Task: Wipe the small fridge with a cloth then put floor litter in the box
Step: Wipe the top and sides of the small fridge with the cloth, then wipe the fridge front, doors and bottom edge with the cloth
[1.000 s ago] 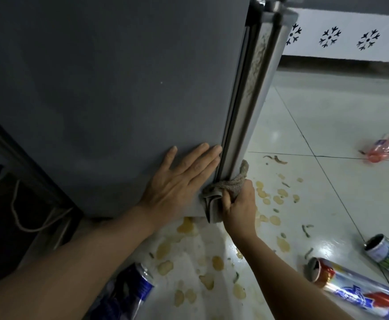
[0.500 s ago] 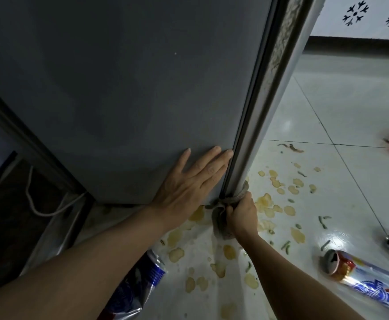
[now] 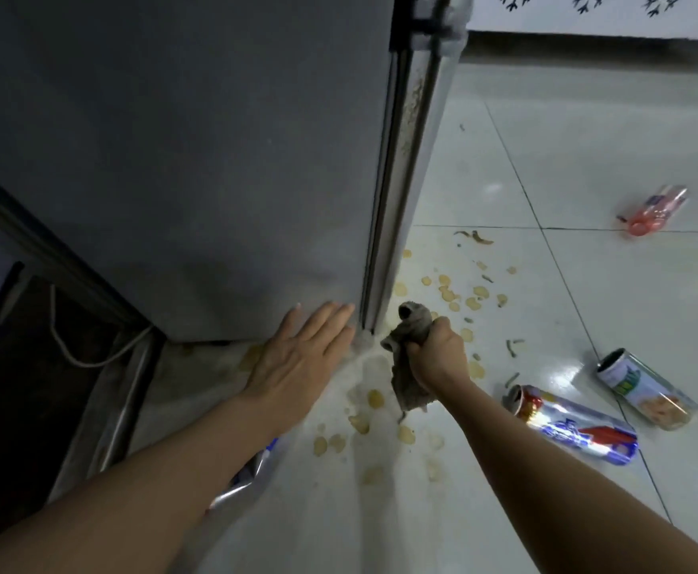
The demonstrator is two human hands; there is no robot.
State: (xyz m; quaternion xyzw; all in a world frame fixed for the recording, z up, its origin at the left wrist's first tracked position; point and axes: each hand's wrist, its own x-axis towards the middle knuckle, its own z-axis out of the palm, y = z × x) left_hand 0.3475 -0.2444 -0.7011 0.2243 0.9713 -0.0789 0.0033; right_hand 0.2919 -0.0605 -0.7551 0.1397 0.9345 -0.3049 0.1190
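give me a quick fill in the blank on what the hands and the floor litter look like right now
1. The right hand grips a crumpled ____.
2. The left hand lies flat and open against the side of the ____.
3. The red and blue can on the floor is lying on its ____.

Missing words: cloth; fridge; side

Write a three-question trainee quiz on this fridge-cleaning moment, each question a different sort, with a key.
1. True or false: the right hand holds the cloth in a closed grip.
2. Where is the left hand? A) lifting a can B) flat, low on the fridge side C) holding the cloth
3. Fill in: the red and blue can lies on its ____ on the tiled floor.

Key: 1 true; 2 B; 3 side.
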